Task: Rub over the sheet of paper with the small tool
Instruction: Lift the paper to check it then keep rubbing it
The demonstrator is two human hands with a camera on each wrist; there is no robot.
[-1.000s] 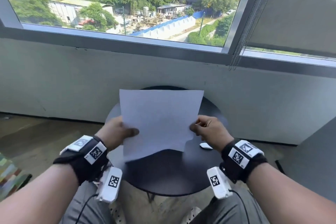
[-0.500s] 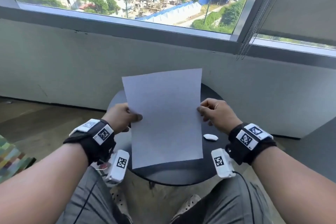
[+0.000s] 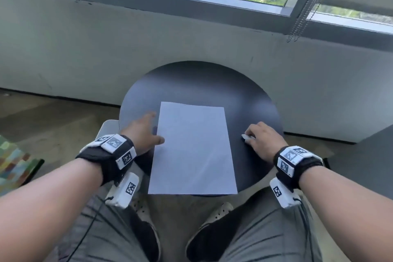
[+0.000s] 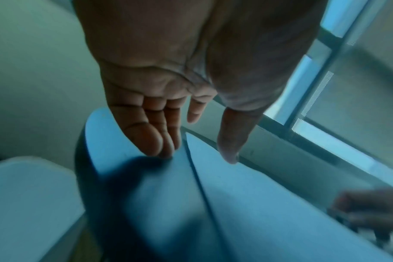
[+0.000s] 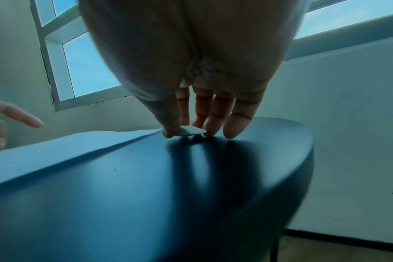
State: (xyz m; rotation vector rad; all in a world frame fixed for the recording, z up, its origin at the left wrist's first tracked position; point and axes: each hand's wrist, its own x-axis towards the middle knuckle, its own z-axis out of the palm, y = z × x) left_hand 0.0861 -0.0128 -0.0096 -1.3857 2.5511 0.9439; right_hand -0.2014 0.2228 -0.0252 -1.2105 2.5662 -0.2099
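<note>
The white sheet of paper (image 3: 191, 149) lies flat on the round black table (image 3: 202, 83), with its near edge at the table's front rim. My left hand (image 3: 155, 128) is at the sheet's left edge with straight fingers. In the left wrist view the left hand (image 4: 198, 154) has its fingertips on the table and its thumb over the paper (image 4: 258, 203). My right hand (image 3: 247, 134) is to the right of the sheet. There it pinches the small white tool (image 5: 192, 132) between thumb and fingers, and the tool is still on the tabletop (image 5: 146, 177).
A white seat (image 3: 108, 127) stands against the table's left side. A grey wall and a window sill run close behind the table. My knees and shoes are under the front rim. A colourful mat (image 3: 12, 161) lies on the floor at the far left.
Both hands held the sheet up in the air before; now it lies flat on the table. The right hand has moved to the small tool and pinches it. The view has tilted down.
</note>
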